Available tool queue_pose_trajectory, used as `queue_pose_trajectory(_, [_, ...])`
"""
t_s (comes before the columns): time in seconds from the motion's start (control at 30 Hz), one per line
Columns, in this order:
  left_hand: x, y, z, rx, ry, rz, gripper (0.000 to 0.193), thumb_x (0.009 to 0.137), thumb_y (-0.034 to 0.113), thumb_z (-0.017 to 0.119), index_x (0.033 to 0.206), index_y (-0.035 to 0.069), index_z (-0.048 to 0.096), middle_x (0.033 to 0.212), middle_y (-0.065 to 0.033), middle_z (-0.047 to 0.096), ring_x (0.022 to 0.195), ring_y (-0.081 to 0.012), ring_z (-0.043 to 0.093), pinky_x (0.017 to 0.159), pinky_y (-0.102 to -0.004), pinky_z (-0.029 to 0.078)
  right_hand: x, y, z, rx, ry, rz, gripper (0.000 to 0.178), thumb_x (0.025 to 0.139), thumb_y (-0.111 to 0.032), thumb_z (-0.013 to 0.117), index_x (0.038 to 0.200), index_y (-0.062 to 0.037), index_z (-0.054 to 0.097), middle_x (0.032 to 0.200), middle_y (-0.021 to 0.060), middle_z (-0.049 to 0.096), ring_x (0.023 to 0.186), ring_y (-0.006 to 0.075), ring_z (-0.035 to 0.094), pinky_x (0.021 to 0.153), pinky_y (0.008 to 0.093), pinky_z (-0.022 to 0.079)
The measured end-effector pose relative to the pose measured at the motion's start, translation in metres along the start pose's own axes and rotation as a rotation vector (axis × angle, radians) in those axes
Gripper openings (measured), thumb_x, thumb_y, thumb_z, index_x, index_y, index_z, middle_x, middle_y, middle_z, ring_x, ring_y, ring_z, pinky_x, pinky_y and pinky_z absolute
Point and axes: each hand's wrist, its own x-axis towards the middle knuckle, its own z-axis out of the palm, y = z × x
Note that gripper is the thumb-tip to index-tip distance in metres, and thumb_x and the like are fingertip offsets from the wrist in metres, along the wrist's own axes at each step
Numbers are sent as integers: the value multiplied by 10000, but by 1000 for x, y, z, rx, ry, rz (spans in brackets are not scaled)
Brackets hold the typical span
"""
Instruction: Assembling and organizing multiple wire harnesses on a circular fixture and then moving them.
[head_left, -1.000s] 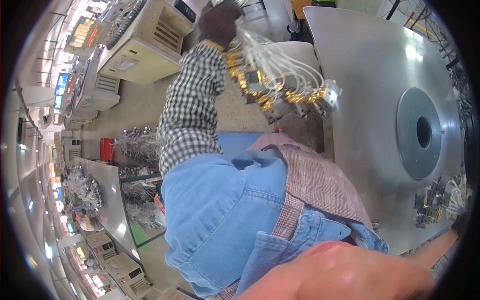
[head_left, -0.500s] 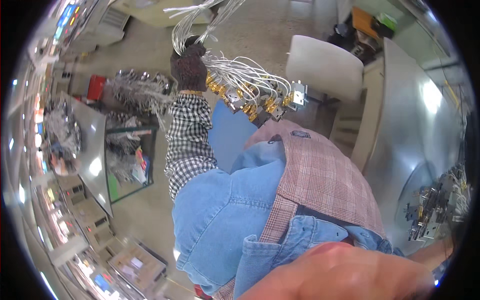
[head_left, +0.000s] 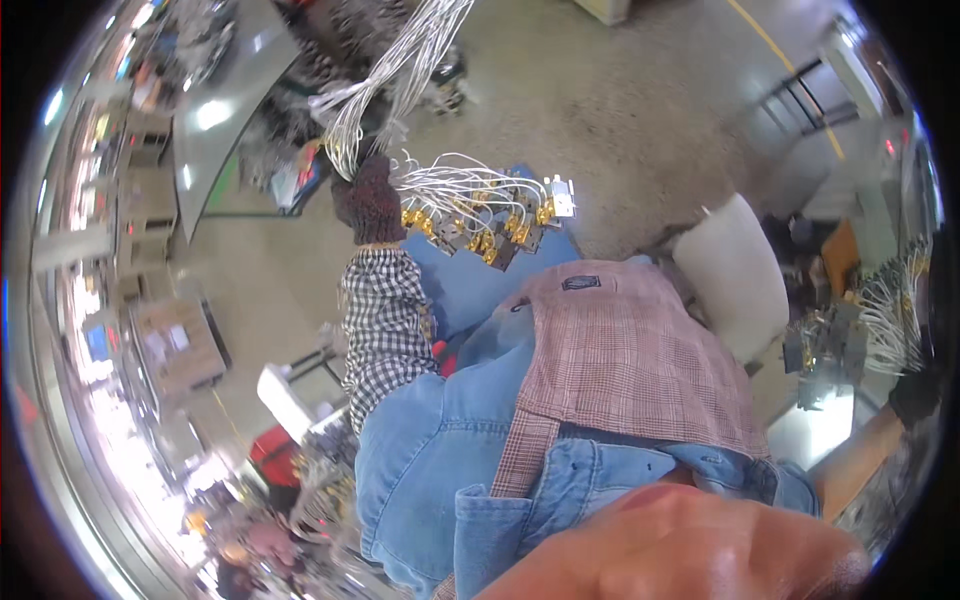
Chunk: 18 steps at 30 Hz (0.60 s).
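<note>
My left hand (head_left: 366, 203), in a dark knitted glove, is closed around a bundle of white wires (head_left: 385, 85). On one side the long wires hang away; on the other, looped wires end in grey metal blocks with gold-coloured connectors (head_left: 487, 243), hanging before my legs. At the far right edge my right hand (head_left: 914, 398), dark-gloved too, grips a second bundle of white wires (head_left: 890, 325). Grey and black connector blocks (head_left: 825, 345) dangle from that bundle. The finger details of the right hand are hard to see at the rim.
A pale chair (head_left: 735, 275) stands to my right. At the upper left is a metal table (head_left: 235, 95) beside a rack heaped with wire bundles. Cardboard boxes (head_left: 175, 340) lie further left. A white seat (head_left: 285, 400) and a red bin (head_left: 275, 455) are at lower left.
My body has turned, and the surroundings have swung across the view. The metal bench at right has left its place there. The right-hand wire bundle now hangs higher, with the gloved hand showing.
</note>
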Motion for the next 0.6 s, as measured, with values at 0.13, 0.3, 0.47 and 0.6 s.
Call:
queue_pose_trajectory(0.13, [2,4,-14,150,249,-88,316,671,17,599,986,-10,614,868,-64,634,718,-154,583,646,-263,465,72,-18,142,590,-161,203,248,844,-161,484,978,-10,629,920,95,616,846,227,589,764,335,454])
queue_pose_trajectory(0.3, [2,-1,-37,120,556,-133,371,611,-50,591,981,-24,605,861,-51,601,748,-148,546,678,-270,423,146,-39,283,1197,-348,348,279,845,-99,429,1016,12,619,1034,135,605,964,265,576,873,360,430])
queue_pose_trajectory(0.47, [-3,13,-61,466,744,-65,243,677,41,571,909,4,636,842,-51,603,762,-150,544,679,-280,418,216,-79,409,1138,-494,177,370,879,-69,390,1220,50,467,1173,179,548,1073,289,551,971,381,409])
queue_pose_trajectory(0.6, [-25,36,-55,1287,610,67,152,760,74,521,841,18,637,868,-97,637,779,-188,578,715,-297,454,263,-160,477,1413,-483,441,377,837,-61,474,1201,36,486,1132,167,575,951,261,610,851,333,477])
